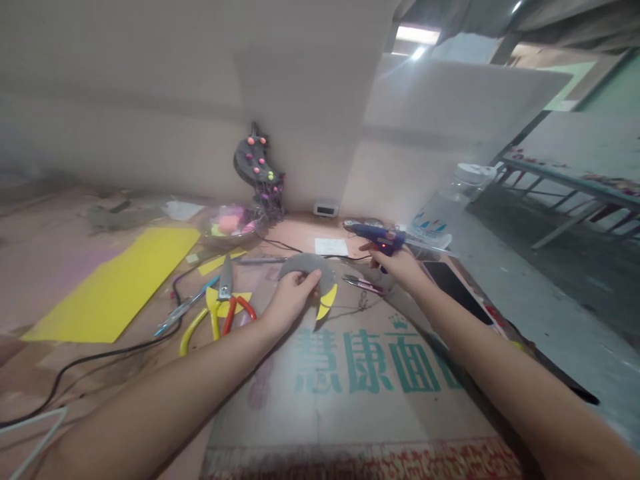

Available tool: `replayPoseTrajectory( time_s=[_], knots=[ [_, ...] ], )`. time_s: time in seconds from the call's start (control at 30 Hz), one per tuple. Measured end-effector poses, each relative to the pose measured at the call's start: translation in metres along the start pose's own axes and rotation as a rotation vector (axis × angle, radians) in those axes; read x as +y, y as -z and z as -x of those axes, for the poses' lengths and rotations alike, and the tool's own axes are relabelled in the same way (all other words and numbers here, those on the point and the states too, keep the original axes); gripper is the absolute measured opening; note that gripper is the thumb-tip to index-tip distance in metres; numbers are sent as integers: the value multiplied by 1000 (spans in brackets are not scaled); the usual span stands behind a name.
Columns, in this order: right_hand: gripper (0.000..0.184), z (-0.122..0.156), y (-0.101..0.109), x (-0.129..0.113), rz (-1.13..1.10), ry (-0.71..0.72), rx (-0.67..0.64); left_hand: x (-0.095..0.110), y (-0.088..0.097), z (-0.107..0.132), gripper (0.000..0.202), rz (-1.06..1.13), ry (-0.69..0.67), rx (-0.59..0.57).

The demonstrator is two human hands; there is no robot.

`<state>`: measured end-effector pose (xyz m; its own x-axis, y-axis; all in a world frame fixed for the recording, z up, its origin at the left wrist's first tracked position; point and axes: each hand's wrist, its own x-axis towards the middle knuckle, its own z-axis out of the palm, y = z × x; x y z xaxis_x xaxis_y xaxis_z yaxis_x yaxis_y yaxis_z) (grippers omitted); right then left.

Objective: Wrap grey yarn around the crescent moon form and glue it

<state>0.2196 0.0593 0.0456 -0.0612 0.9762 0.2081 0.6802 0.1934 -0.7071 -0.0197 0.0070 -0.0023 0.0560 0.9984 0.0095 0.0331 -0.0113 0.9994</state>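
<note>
My left hand (296, 297) pinches a grey crescent-shaped piece (313, 265) between thumb and fingers, low over the table. A yellow tip piece (327, 301) sits at the crescent's lower right end. My right hand (395, 261) is wrapped round a blue glue gun (375, 235), its nozzle pointing left and a small red light glowing on its body. Below the gun lie pink-handled tweezers or small scissors (365, 285), too blurred to tell which. Left of my left hand rest scissors (226, 287) with red and yellow handles, on yellow scraps.
Yellow sheet (120, 287) and blue pen (187, 305) lie left. A decorated grey crescent (253, 160) stands at the back beside a bowl of coloured pieces (233, 223). Water bottle (437, 207) and phone (457, 291) are right. A black cable (115, 351) crosses the table.
</note>
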Motion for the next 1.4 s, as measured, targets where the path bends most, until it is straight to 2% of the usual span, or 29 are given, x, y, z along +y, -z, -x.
replayPoseTrajectory(
  time_s=[0.1,0.23,0.3,0.4,0.53,0.77,1.4],
  knots=[
    [22,34,8,-13,-79,73,16,-2,1,-1,40,29,-23,-1],
    [27,78,7,-19,-92,17,-37,1,2,1,36,38,-39,23],
    [28,94,3,-20,-87,-11,-50,3,2,2,35,33,-46,32],
    [24,106,-2,-23,-143,29,-102,5,2,2,36,9,-51,45],
    [20,110,-8,-24,-225,38,-199,5,2,3,37,-64,-63,58],
    [24,112,-16,-18,-229,-18,-274,11,1,7,36,-159,-54,46],
    [26,110,-19,-18,-118,63,-235,9,1,8,38,-204,-38,29]
  ],
)
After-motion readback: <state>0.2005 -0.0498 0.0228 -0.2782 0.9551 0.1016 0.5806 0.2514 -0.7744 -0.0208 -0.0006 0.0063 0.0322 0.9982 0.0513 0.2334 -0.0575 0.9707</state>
